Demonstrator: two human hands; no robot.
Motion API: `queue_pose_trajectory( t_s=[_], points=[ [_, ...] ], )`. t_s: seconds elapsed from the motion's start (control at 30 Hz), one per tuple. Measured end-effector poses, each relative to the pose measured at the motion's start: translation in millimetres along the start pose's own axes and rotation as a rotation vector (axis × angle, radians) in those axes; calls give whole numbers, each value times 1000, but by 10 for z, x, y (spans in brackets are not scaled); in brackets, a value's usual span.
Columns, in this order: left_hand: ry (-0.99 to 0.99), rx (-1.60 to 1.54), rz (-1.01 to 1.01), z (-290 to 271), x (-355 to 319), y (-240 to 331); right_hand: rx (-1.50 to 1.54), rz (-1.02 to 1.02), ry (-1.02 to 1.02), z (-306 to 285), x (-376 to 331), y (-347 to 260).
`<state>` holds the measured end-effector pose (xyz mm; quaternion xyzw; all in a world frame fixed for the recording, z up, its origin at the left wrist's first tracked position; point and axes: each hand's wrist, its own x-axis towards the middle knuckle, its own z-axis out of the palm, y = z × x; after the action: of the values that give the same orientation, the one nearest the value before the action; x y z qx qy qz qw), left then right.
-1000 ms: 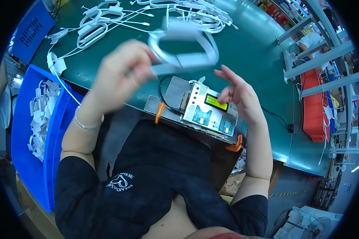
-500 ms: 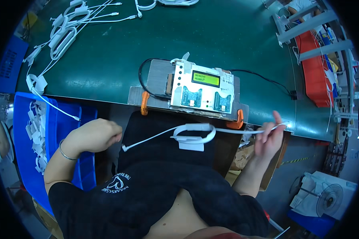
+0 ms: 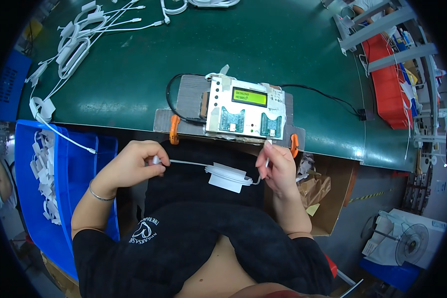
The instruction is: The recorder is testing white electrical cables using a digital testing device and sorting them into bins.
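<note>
white cable [image 3: 228,175] between left hand [image 3: 135,164] and right hand [image 3: 280,170]

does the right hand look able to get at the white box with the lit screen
Likely yes: the right hand, pinching the white cable, is close to the near edge of the white box, with nothing visible blocking it.

dark characters form two rows on a green screen [image 3: 257,99]; white lettering [image 3: 143,239] marks a black shirt [image 3: 184,243].

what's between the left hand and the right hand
A coiled white cable hangs between the left hand and the right hand, seen in the head view.
</note>
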<state>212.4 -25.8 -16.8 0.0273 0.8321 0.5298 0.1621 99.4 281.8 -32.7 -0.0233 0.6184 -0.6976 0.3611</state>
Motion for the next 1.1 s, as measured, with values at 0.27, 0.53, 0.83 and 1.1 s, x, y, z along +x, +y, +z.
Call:
queue_pose_trajectory(
  t_s=[0.27, 0.53, 0.83, 1.1],
  points=[
    [84, -388, -29, 226, 187, 362, 243, -231, 151, -40, 63, 91],
    [272, 270, 448, 448, 524, 522, 172, -171, 28, -24, 46, 72],
    [489, 618, 491, 544, 714, 559, 192, -163, -11, -5, 32, 106],
    [491, 627, 529, 553, 728, 570, 161, -149, 68, 88, 10, -17]
  ],
)
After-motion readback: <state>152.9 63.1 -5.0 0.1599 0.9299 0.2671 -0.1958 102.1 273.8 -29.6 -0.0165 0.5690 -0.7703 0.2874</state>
